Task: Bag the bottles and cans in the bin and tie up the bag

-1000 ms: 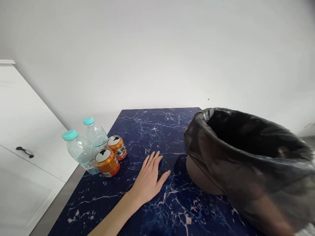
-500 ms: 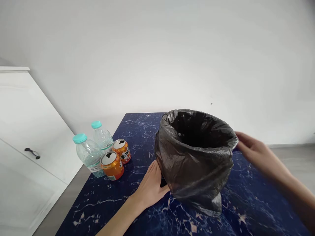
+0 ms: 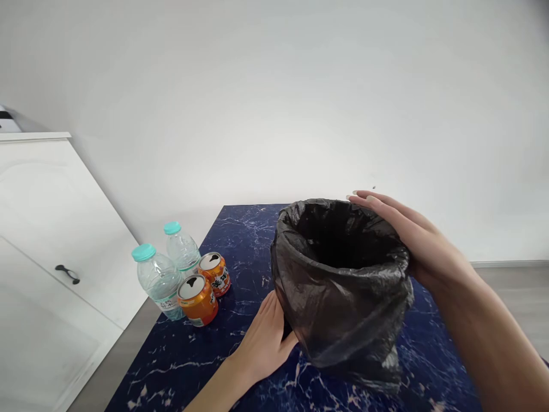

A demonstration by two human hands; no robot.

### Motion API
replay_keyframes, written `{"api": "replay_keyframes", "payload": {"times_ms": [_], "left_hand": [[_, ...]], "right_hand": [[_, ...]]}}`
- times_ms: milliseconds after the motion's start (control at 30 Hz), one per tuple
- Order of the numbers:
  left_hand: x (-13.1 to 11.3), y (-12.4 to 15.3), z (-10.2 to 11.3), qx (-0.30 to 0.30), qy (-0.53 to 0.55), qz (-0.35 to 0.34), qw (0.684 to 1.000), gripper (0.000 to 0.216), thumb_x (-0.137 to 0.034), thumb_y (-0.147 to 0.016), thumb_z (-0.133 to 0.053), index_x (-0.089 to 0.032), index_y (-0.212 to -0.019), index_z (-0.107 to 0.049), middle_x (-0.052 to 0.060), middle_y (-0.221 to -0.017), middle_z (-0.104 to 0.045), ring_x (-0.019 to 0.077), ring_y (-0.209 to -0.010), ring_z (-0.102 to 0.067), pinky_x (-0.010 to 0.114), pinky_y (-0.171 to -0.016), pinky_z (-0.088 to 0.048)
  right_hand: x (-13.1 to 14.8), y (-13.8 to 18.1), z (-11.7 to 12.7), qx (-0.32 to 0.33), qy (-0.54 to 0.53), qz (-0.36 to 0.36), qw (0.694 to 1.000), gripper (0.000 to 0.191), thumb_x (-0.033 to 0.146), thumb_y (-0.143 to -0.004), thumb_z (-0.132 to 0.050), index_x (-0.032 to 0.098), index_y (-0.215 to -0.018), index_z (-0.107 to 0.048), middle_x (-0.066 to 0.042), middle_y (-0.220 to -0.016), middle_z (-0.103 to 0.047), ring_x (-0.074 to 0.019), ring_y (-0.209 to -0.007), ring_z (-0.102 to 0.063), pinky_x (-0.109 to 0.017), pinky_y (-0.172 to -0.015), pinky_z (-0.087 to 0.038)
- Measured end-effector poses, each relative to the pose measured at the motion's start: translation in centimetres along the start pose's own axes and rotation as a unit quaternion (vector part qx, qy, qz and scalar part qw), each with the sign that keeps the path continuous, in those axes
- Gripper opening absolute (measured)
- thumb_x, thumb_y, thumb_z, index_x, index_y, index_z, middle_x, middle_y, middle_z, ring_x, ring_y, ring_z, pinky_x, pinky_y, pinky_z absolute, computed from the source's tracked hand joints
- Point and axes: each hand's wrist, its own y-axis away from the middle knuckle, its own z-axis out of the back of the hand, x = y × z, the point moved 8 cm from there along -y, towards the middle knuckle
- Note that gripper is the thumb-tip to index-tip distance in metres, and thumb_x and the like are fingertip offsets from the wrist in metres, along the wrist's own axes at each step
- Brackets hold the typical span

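Observation:
A small bin lined with a black plastic bag [image 3: 343, 309] stands upright on the dark blue marbled table [image 3: 240, 240]. My left hand [image 3: 266, 337] lies on the table against the bin's lower left side, fingers partly hidden behind it. My right hand [image 3: 412, 240] rests along the bin's far right rim, fingers stretched out and together over the bag's edge. Left of the bin stand two orange drink cans, one nearer [image 3: 198, 298] and one behind it [image 3: 215, 273], and two clear water bottles with teal caps, one in front [image 3: 158, 280] and one at the back [image 3: 182, 247].
A white cabinet [image 3: 51, 240] with a black handle [image 3: 68, 273] stands to the left of the table. A plain white wall runs behind. Grey floor shows at the right and lower left.
The bin came in from the right, tilted, and now stands upright near the table's middle. My right hand moved from beside it onto its far rim. My left hand shifted against its base.

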Motion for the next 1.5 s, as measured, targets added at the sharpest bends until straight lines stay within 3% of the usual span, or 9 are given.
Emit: {"api": "replay_keyframes", "payload": {"times_ms": [267, 533, 667, 833, 933, 1033, 1167, 1267, 1500], "left_hand": [[0.6, 0.0, -0.1, 0.039, -0.003, 0.041, 0.998, 0.062, -0.05, -0.11, -0.051, -0.034, -0.167, -0.032, 0.013, -0.166, -0.05, 0.0388, -0.153, -0.048, 0.066, -0.122, -0.049], [0.8, -0.6, 0.2, 0.026, -0.07, 0.017, 0.997, 0.058, -0.04, -0.104, -0.06, -0.034, -0.161, -0.046, 0.01, -0.158, -0.06, 0.0391, -0.147, -0.055, 0.062, -0.123, -0.05], [0.4, -0.5, 4.2, -0.052, -0.166, 0.008, 0.985, 0.047, -0.02, -0.1, -0.053, -0.034, -0.143, -0.065, 0.004, -0.134, -0.076, 0.0327, -0.131, -0.07, 0.057, -0.122, -0.052], [-2.9, 1.4, 14.7, -0.251, -0.252, -0.007, 0.935, 0.023, -0.017, -0.096, -0.06, -0.031, -0.105, -0.076, -0.002, -0.099, -0.081, 0.024, -0.097, -0.079, 0.044, -0.101, -0.063], [-3.5, 3.9, 21.7, -0.426, -0.316, 0.054, 0.846, 0.021, -0.028, -0.096, -0.065, -0.027, -0.116, -0.069, 0.006, -0.123, -0.075, 0.0341, -0.124, -0.069, 0.062, -0.12, -0.046], [-0.1, 5.9, 25.5, -0.477, -0.307, 0.181, 0.803, 0.049, -0.044, -0.1, -0.062, -0.022, -0.142, -0.052, 0.014, -0.155, -0.052, 0.0408, -0.153, -0.043, 0.067, -0.13, -0.03], [6.5, 8.1, 26.3, -0.48, -0.164, 0.319, 0.801, 0.087, -0.062, -0.087, -0.075, -0.014, -0.151, -0.042, 0.022, -0.16, -0.046, 0.0438, -0.148, -0.049, 0.063, -0.123, -0.043], [9.0, 8.6, 25.0, -0.426, -0.107, 0.388, 0.81, 0.074, -0.071, -0.09, -0.068, -0.019, -0.141, -0.055, 0.017, -0.147, -0.062, 0.0445, -0.139, -0.058, 0.068, -0.117, -0.047], [2.2, 9.4, 25.4, -0.431, -0.204, 0.302, 0.825, 0.048, -0.061, -0.103, -0.051, -0.025, -0.132, -0.062, 0.012, -0.139, -0.067, 0.0461, -0.134, -0.062, 0.075, -0.112, -0.049]], "right_hand": [[-1.0, -2.6, -0.4, 0.018, -0.048, -0.017, 0.999, 0.047, 0.067, -0.097, -0.068, 0.034, -0.128, -0.077, -0.001, -0.146, -0.071, -0.0282, -0.14, -0.063, -0.046, -0.121, -0.05], [1.2, -2.2, 1.4, 0.005, 0.116, 0.024, 0.993, 0.048, 0.07, -0.099, -0.062, 0.035, -0.129, -0.076, -0.003, -0.145, -0.071, -0.0335, -0.143, -0.06, -0.057, -0.121, -0.049], [3.8, -0.5, 1.8, -0.021, 0.189, 0.11, 0.976, 0.051, 0.07, -0.1, -0.059, 0.033, -0.133, -0.074, -0.006, -0.144, -0.072, -0.0364, -0.142, -0.06, -0.057, -0.115, -0.054], [5.8, 1.7, 1.0, -0.006, 0.2, 0.163, 0.966, 0.043, 0.064, -0.101, -0.061, 0.037, -0.131, -0.076, -0.004, -0.143, -0.071, -0.0346, -0.127, -0.071, -0.055, -0.107, -0.062], [6.3, 2.4, 0.2, 0.012, 0.192, 0.177, 0.965, 0.04, 0.061, -0.101, -0.063, 0.039, -0.131, -0.075, -0.003, -0.144, -0.071, -0.0367, -0.129, -0.069, -0.059, -0.11, -0.06], [6.3, 2.7, -0.2, 0.024, 0.183, 0.193, 0.964, 0.042, 0.061, -0.1, -0.064, 0.039, -0.134, -0.074, -0.003, -0.143, -0.071, -0.0385, -0.135, -0.065, -0.061, -0.115, -0.055], [6.2, 2.8, -0.4, 0.032, 0.182, 0.201, 0.962, 0.043, 0.06, -0.1, -0.065, 0.039, -0.136, -0.073, -0.004, -0.144, -0.071, -0.0375, -0.136, -0.064, -0.059, -0.117, -0.055], [6.4, 3.1, -0.6, 0.043, 0.188, 0.209, 0.959, 0.043, 0.059, -0.101, -0.064, 0.037, -0.137, -0.072, -0.005, -0.144, -0.071, -0.0379, -0.135, -0.065, -0.056, -0.11, -0.059], [7.2, 3.5, -0.3, 0.048, 0.209, 0.217, 0.952, 0.039, 0.056, -0.103, -0.062, 0.037, -0.136, -0.071, -0.005, -0.144, -0.071, -0.0364, -0.125, -0.071, -0.048, -0.092, -0.066]]}}
